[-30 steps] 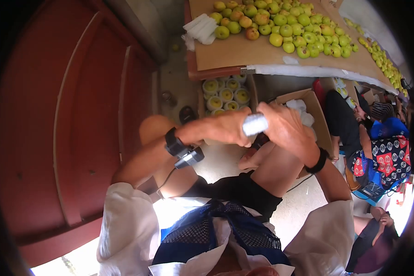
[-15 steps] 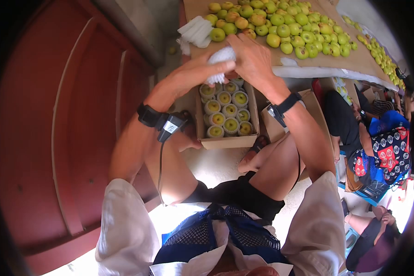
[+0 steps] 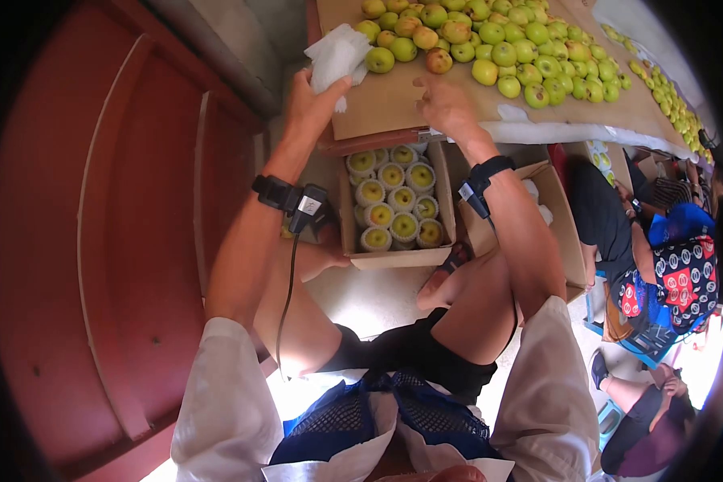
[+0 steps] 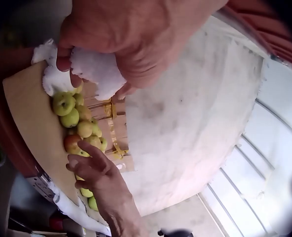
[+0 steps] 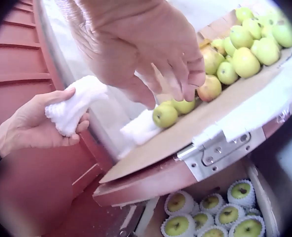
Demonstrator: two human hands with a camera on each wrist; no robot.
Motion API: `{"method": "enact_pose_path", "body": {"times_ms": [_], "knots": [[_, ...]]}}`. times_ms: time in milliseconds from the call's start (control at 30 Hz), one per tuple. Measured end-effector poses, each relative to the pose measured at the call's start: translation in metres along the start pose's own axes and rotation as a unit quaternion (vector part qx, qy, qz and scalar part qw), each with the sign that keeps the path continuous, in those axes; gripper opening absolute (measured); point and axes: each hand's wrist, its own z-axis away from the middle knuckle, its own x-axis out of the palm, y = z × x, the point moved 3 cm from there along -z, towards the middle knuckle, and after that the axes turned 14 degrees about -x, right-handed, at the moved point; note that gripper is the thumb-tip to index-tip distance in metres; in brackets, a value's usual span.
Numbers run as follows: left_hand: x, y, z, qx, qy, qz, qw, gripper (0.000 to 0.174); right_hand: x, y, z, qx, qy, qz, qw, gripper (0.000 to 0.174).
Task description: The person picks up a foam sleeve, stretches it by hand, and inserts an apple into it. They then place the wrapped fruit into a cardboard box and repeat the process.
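In my left hand (image 3: 309, 108) is a white foam net (image 3: 335, 58), over the table's near left corner. The right wrist view shows the left thumb and fingers (image 5: 69, 94) round this net (image 5: 69, 111); whether anything is inside it I cannot tell. My right hand (image 3: 450, 108) hangs over the brown table top (image 3: 386, 104), holding nothing, near a reddish apple (image 3: 439, 61). Its fingers are spread and loosely bent in the left wrist view (image 4: 104, 180). More white foam nets (image 5: 140, 129) lie beside the green apples (image 5: 165, 116).
Below the table edge stands a carton (image 3: 402, 259) of apples in foam nets (image 3: 403, 227). Another open carton (image 3: 569, 233) with white material is to its right. A red door (image 3: 145, 265) fills the left side. Other people sit at the right.
My hands have moved apart. The right hand has let go of the white foam piece that both held and moved right; the left hand has carried foam left, to the table corner.
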Motion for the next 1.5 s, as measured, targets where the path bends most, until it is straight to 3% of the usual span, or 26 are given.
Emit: {"method": "enact_pose_path", "body": {"times_ms": [133,200,333,400,500,600,700,900,1000,1100,1333,1500], "knots": [[0.007,0.004,-0.015,0.105,0.088,-0.194,0.971,0.080,0.024,0.017,-0.016,0.039,0.033,-0.043,0.998,0.044],[0.011,0.009,-0.020,0.092,0.078,-0.144,0.982,0.081,0.024,0.023,-0.024,0.060,0.043,-0.094,0.993,0.043],[0.010,0.002,-0.029,0.061,0.105,-0.047,0.991,0.083,0.036,0.028,-0.044,-0.019,0.094,-0.096,0.991,0.049],[0.007,-0.001,-0.031,0.057,0.105,-0.068,0.991,0.082,0.049,0.025,-0.061,-0.078,0.133,-0.073,0.985,0.055],[0.007,-0.005,-0.032,0.061,0.105,-0.083,0.989,0.082,0.055,0.010,-0.081,-0.071,0.146,-0.024,0.986,0.065],[0.008,-0.006,-0.035,0.060,0.110,-0.077,0.989,0.082,0.048,-0.010,-0.098,0.029,0.062,0.020,0.997,0.071],[0.009,-0.006,-0.035,0.047,0.113,-0.067,0.990,0.082,0.063,-0.008,-0.108,0.032,0.041,0.075,0.996,0.072],[0.009,0.002,-0.037,0.084,0.116,-0.112,0.983,0.080,0.063,-0.003,-0.099,0.015,0.099,0.021,0.995,0.066],[0.019,0.001,-0.042,0.109,0.119,-0.149,0.975,0.078,0.059,0.010,-0.094,-0.037,0.180,-0.068,0.981,0.065],[0.032,-0.005,-0.048,0.140,0.116,-0.208,0.961,0.077,0.049,0.025,-0.080,0.023,0.196,-0.164,0.967,0.065],[0.067,-0.012,-0.058,0.191,0.092,-0.381,0.900,0.082,0.035,0.041,-0.047,0.028,0.196,-0.223,0.955,0.066],[0.075,-0.014,-0.052,0.222,0.102,-0.360,0.901,0.083,0.037,0.044,-0.039,0.008,0.185,-0.296,0.937,0.066]]}}
